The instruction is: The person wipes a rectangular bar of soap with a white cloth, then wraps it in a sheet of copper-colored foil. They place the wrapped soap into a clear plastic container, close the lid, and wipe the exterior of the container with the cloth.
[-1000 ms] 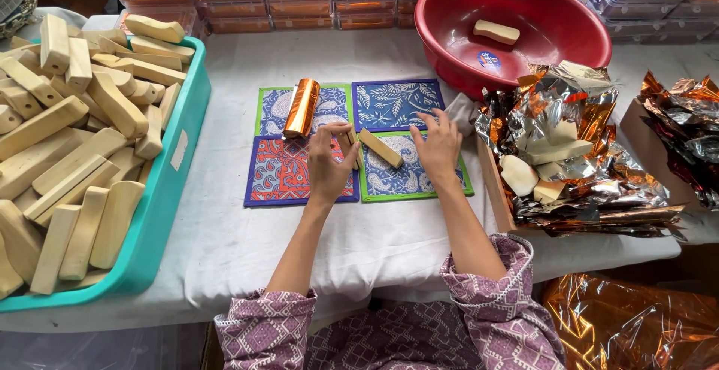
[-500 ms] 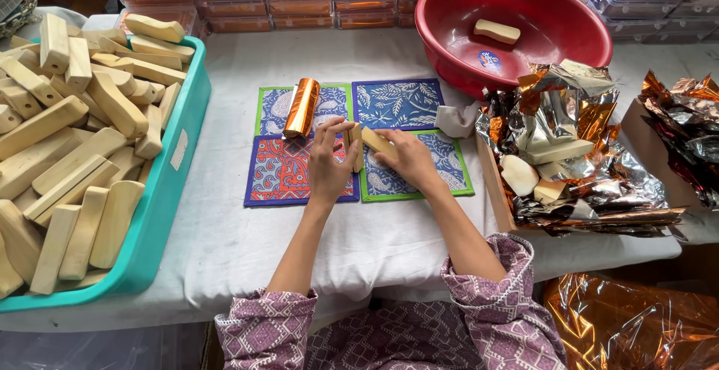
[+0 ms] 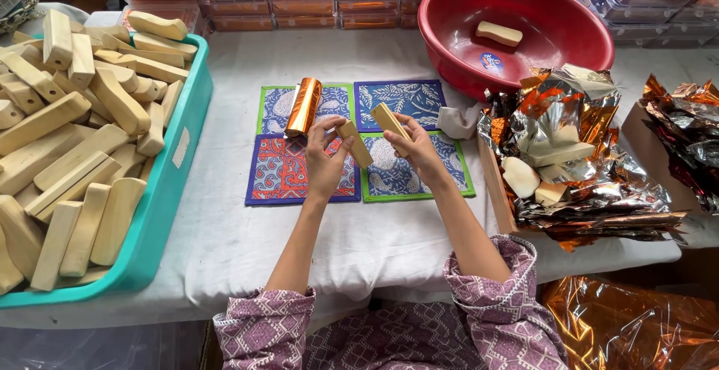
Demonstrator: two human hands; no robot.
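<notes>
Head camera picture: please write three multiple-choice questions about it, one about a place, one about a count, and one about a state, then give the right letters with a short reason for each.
1. Where does the orange foil roll lie?
A. in the red bowl
B. on the patterned mats
C. in the teal tray

2. How many pale blocks lie in the red bowl?
A. one
B. three
C. none

3. How are the two hands occupied?
A. both empty
B. only the right hand holds a block
C. each holds one pale block

Answers:
1. B, the roll rests on the patterned mats, at the green-edged one.
2. A, a single block shows inside the bowl.
3. C, the left hand grips one pale block and the right hand grips another pale block, above the mats.
</notes>
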